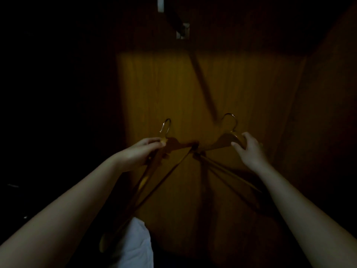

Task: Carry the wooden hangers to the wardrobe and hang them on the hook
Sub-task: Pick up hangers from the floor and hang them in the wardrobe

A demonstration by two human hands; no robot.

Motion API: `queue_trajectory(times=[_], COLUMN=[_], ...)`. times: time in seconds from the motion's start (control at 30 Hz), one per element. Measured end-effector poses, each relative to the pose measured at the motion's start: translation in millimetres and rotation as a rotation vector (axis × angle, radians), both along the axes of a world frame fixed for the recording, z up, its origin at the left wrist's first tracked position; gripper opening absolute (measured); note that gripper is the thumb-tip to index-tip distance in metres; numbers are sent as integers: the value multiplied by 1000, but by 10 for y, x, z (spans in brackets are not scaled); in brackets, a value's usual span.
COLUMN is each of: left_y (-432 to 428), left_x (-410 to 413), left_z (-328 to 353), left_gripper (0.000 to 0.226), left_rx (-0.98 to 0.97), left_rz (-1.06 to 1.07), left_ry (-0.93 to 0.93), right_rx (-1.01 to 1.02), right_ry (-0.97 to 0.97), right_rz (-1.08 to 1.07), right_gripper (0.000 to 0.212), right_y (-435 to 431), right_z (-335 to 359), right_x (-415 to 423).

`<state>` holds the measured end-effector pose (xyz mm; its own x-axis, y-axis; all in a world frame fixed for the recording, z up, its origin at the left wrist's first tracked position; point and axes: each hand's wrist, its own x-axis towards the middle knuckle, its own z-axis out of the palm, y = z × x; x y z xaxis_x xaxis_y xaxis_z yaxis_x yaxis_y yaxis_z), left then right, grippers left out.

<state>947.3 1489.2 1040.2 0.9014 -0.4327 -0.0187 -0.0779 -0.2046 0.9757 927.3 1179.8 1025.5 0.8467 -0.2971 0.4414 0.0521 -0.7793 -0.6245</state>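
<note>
In the dark wooden wardrobe [193, 84], fingers of the left hand [141, 151] pinch smooth wooden hangers [173, 144] under a curved metal hook [167, 124], and fingers of the right hand [251, 151] curl round more hangers [222, 142].

Wooden hangers [174, 144] carried in my hands: left hand [142, 151] grips one bunch near neck, right hand [249, 149] grips other. Wardrobe panel [212, 89] behind, dim wood grain.
</note>
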Motion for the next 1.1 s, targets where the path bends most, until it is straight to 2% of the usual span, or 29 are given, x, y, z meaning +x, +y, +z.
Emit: queue_trajectory(times=[0.1, 0.23, 0.43, 0.57, 0.7, 0.9, 1.1], left_y=[-27, -19, 88, 280, 487, 600, 518], left_x=[71, 100, 208, 314, 433, 590, 693], left_z=[127, 365, 611, 798, 997, 1168, 1180], left_gripper=[42, 33, 36, 14, 17, 20, 27], left_rx=[36, 32, 38, 46, 0, 56, 95], left_rz=[60, 139, 184, 210, 198, 123, -2], left_ry=[-72, -203, -344, -410, -411, -425, -381], right_rx=[13, 9, 92, 162, 180, 145, 166], right_ry=[-7, 3, 6, 10, 46, 142, 82], right_rz=[5, -26, 59, 124, 137, 85, 75], right_gripper=[49, 56, 50, 37, 36, 34, 36], right_y=[-69, -96, -82, -84, -60, -43, 35], right_z=[97, 255, 479, 697, 895, 899, 1023], right_x=[173, 369, 549, 665, 729, 759, 792])
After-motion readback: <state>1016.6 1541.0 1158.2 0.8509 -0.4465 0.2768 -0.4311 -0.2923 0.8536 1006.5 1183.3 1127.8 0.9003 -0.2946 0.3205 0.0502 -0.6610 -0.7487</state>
